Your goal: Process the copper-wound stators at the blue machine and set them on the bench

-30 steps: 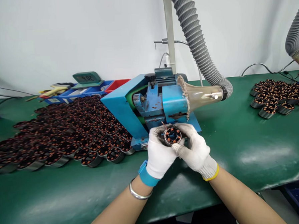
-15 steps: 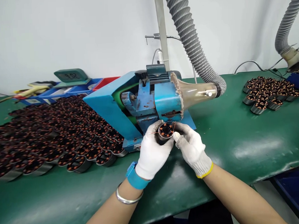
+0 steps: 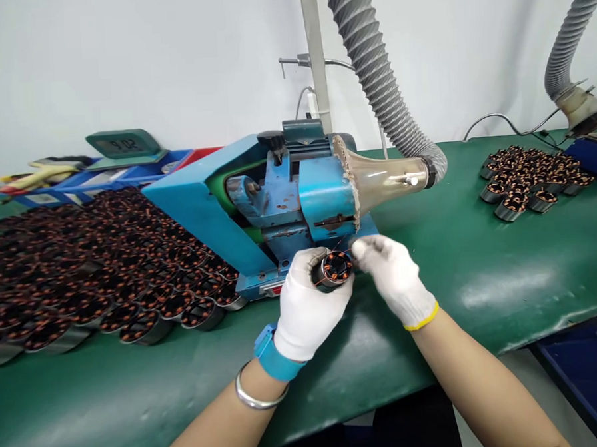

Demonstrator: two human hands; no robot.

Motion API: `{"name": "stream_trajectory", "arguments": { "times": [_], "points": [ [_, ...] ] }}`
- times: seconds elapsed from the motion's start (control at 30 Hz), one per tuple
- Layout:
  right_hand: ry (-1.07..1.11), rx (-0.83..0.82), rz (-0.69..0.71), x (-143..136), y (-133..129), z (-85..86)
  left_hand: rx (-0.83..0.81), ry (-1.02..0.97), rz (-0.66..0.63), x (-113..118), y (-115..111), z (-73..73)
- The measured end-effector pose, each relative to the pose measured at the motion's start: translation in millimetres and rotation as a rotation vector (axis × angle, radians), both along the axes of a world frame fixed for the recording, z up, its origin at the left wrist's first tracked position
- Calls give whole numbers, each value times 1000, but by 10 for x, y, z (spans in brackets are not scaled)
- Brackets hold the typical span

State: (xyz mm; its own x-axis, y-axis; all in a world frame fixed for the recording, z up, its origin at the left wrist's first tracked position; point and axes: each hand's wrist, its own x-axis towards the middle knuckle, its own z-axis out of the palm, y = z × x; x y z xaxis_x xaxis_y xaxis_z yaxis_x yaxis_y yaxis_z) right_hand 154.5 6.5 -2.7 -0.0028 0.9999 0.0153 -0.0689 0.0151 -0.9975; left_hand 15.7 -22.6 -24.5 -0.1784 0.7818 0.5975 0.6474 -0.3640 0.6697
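Note:
My left hand, in a white glove, is closed around a motor stator, a metal ring with copper windings and a dark inside. Its open face points up toward me, and loose wire ends stick out at its sides. My right hand, also gloved, is just right of the stator with thumb and fingers pinched together. A thin copper wire runs from the stator's upper edge toward that pinch. Both hands are just in front of a blue belt-driven machine.
Many stators stand packed on the left of the green table. A smaller group sits at the right. A clear funnel and grey hose join the machine. Blue bins and a digital clock are behind.
My right hand has drawn slightly away from the stator to the right and up, its fingers pinched. The left hand keeps the stator, and the whole view has shifted a little.

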Motion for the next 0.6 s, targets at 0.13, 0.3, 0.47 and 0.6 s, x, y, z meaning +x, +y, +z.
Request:
{"name": "stream_trajectory", "arguments": {
  "times": [0.13, 0.3, 0.47, 0.6],
  "points": [
    [-64, 71, 9, 65, 3, 62, -21, 190, -242, -96, 36, 52],
    [-111, 63, -86, 202, 73, 114, -23, 286, -366, -96, 37, 59],
    [-464, 24, 161, 248, 30, 141, -100, 224, -402, -82, 36, 101],
    [-139, 142, -62, 242, 75, 105, -185, 159, -386, -67, 45, 87]
  ]
}}
